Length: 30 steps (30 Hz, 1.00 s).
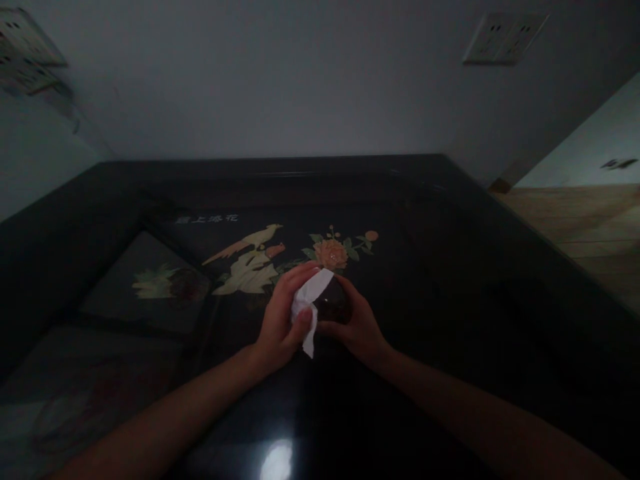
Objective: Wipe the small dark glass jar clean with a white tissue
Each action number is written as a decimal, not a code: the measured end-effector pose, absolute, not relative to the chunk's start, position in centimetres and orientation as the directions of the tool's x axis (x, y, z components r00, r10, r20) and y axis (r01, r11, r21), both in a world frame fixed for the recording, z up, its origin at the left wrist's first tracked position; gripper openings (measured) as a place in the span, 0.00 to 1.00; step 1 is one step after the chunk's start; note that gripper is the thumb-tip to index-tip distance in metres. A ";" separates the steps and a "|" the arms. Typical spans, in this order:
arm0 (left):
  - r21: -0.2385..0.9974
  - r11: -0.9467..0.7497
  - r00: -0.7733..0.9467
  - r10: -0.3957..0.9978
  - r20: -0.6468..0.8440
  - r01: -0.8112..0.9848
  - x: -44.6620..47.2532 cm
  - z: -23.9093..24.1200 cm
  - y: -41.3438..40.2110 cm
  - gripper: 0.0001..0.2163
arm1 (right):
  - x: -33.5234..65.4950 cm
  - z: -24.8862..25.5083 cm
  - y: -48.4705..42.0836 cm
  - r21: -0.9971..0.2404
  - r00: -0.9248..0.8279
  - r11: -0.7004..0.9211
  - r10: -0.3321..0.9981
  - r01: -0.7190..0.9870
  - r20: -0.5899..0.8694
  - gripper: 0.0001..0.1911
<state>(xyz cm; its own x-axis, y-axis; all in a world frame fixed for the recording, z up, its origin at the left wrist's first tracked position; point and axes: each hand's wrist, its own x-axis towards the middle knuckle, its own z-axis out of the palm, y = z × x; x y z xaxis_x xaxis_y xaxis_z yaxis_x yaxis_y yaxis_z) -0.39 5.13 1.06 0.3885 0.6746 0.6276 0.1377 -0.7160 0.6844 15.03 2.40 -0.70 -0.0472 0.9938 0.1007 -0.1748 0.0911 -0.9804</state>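
My left hand (pixel 281 320) is closed on a crumpled white tissue (pixel 309 305) and presses it against a small dark round object (pixel 334 303). My right hand (pixel 356 325) wraps round that dark object from the right and holds it just above the glossy black table (pixel 450 280). The object is too dim to name. Both hands meet near the table's middle, right below a painted bird and orange flower (pixel 330 253).
The black lacquer table has inlaid panels with painted leaves at the left (pixel 160 283). A grey wall stands behind it, with sockets at the upper right (pixel 505 37) and upper left (pixel 25 53). Wooden floor (pixel 590 227) shows at the right.
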 end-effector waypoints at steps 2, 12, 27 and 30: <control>0.739 -0.669 0.382 0.707 0.595 0.086 -0.5 1.2 5.3 0.19 | 15.1 -0.8 2.3 -0.984 -0.069 0.107 0.991 -0.142 0.118 0.37; 0.993 0.085 0.058 0.995 -0.080 -0.084 0.9 0.8 5.2 0.22 | 15.1 -0.5 2.0 -0.975 -0.074 0.213 0.975 0.064 0.208 0.44; 1.000 0.022 0.025 0.999 -0.022 -0.010 0.7 2.5 5.2 0.17 | 15.1 -0.1 1.8 -0.943 -0.059 0.274 0.962 0.191 0.267 0.43; 0.958 0.246 0.032 0.969 -0.244 -0.150 1.1 2.8 5.7 0.18 | 15.1 0.0 1.8 -0.924 -0.090 0.304 0.952 0.232 0.291 0.44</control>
